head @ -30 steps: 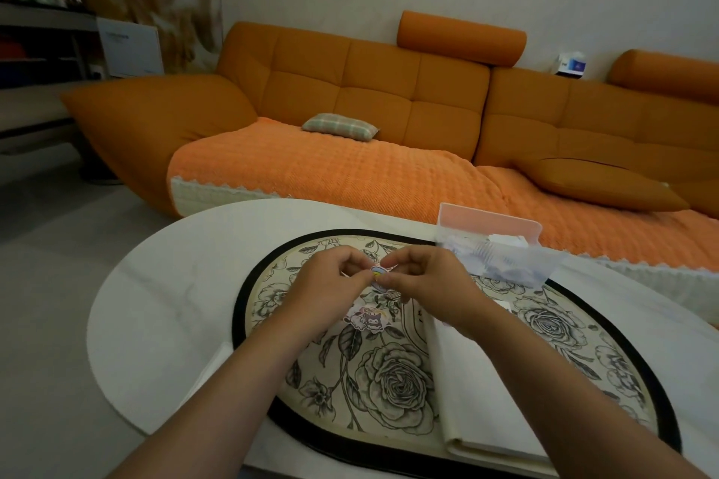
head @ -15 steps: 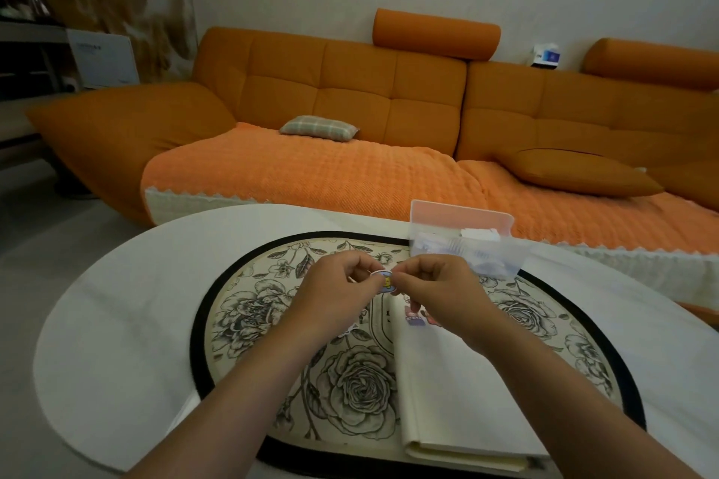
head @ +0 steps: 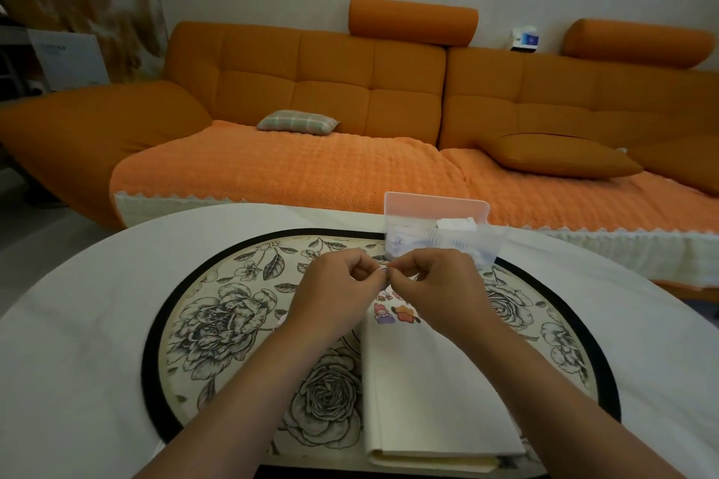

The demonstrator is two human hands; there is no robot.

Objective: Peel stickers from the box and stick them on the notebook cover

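Shows a small round bluish sticker (head: pixel 383 271) pinched from both sides and lifted clear of the white oval worktop (head: pixel 97 342). Grips one edge between thumb and forefinger of the left hand (head: pixel 342 286), and the opposite edge between thumb and forefinger of the right hand (head: pixel 437 284), with the other fingers of both curled inward and the fingertips nearly meeting. Cannot tell whether any backing paper is parted from the sticker: too small to resolve.

Places the sticker directly above the far end of the cream-covered closed notebook (head: pixel 428 381), laid flat on the round floral mat with a black rim (head: pixel 233 323), long axis running away from the person. Carries a cluster of cartoon stickers (head: pixel 393 313) at that far end, just below the hands.

Sets the translucent plastic box with a raised pink lid (head: pixel 439 229) just beyond the right hand, at the far rim of the mat, with white sheets inside. Backs onto an orange sofa (head: pixel 311 89).

Judged step: peeling, or carrying a freed sticker to the cover. Calls next, probably, for a short drop downward and toward the person, onto bare cover on the near side of the cluster. Favours the right hand, with its forearm over the notebook, against the left hand beside the cover's left edge.
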